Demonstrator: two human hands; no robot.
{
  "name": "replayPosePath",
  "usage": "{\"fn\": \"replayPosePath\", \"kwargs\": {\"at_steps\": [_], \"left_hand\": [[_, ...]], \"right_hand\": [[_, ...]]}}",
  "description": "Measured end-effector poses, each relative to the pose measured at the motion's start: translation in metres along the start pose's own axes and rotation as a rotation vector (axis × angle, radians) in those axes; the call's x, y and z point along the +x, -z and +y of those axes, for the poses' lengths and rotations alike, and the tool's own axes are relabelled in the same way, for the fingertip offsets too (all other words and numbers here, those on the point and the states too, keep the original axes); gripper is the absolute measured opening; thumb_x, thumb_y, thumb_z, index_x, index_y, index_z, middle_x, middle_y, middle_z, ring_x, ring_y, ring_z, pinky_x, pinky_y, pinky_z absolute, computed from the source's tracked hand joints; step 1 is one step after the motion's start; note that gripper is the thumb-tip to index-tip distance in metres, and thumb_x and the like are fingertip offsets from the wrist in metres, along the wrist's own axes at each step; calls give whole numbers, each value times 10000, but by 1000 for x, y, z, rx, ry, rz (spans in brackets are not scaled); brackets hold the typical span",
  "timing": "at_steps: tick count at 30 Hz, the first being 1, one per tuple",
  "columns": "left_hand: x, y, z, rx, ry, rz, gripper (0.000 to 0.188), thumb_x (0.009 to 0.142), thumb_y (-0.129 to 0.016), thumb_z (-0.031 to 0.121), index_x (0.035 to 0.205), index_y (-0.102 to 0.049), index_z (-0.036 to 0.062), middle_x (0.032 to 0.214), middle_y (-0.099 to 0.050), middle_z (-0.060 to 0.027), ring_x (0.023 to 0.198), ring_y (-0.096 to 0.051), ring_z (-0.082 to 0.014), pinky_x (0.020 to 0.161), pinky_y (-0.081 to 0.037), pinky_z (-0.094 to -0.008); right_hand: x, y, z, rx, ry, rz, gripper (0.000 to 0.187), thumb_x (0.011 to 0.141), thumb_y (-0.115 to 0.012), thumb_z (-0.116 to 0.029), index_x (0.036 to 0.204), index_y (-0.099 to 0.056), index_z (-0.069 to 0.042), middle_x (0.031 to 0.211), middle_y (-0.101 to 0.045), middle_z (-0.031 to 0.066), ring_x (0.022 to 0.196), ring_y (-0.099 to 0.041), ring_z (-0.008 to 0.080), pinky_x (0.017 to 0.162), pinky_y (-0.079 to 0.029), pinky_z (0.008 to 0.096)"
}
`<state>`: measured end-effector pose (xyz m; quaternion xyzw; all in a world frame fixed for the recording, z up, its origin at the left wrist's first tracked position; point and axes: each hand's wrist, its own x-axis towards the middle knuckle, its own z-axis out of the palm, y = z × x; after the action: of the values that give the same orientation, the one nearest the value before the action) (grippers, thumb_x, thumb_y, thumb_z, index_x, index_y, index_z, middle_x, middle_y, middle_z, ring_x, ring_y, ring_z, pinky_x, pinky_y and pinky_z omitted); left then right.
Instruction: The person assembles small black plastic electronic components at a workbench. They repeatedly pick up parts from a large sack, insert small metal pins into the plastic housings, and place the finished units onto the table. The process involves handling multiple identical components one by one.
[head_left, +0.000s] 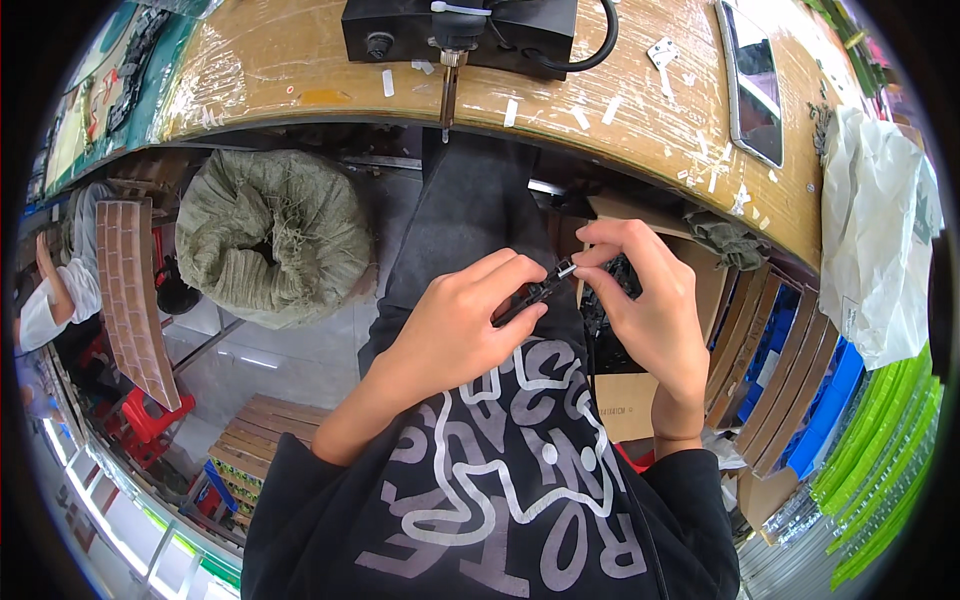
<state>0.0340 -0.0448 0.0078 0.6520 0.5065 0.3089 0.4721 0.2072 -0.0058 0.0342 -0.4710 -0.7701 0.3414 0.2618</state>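
Above my lap, my left hand (468,312) is closed around a small, narrow black part (538,294), holding it between thumb and fingers. A short silvery-white end (566,268) sticks out of it toward the right. At that end my right hand (645,290) pinches with thumb and forefinger. Its other fingers are curled. The part is tilted, with its silvery end higher in the picture. My left fingers hide much of it. Just beyond my hands is the table edge, where a black box-shaped device (400,30) stands with a thin metal rod (450,95) pointing toward me.
On the wooden table (330,75) lie a phone (755,85) and scattered white scraps. A white plastic bag (870,240) hangs at the right, above green strips (885,440) and upright cardboard boxes (770,360). A rolled-down woven sack (270,235) stands on the floor to the left.
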Motion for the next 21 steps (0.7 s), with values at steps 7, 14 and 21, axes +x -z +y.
{"fn": "replayPosePath", "kwargs": {"at_steps": [7, 14, 21], "left_hand": [[-1, -1, -2, 68, -95, 47, 216, 664, -652, 21, 854, -550, 1, 704, -504, -59, 507, -472, -134, 465, -391, -244], [0, 3, -2, 99, -107, -13, 215, 660, -653, 22, 847, -548, 6, 695, -497, -56, 494, -471, -136, 452, -384, -249], [0, 3, -3, 29, -78, -28, 228, 654, -660, 27, 854, -552, 6, 690, -499, -55, 505, -477, -132, 461, -387, -240]], "right_hand": [[-3, -3, 3, 57, -85, -22, 240, 661, -578, 73, 871, -505, -19, 675, -544, 71, 683, -522, 238, 615, -423, 317], [-5, -5, 0, 25, -44, 12, 230, 652, -573, 94, 848, -506, -6, 684, -542, 83, 678, -520, 245, 643, -432, 320], [-6, -8, 6, -11, 119, 53, 196, 660, -566, 94, 831, -518, 9, 735, -542, 103, 684, -521, 262, 694, -440, 332]]}}
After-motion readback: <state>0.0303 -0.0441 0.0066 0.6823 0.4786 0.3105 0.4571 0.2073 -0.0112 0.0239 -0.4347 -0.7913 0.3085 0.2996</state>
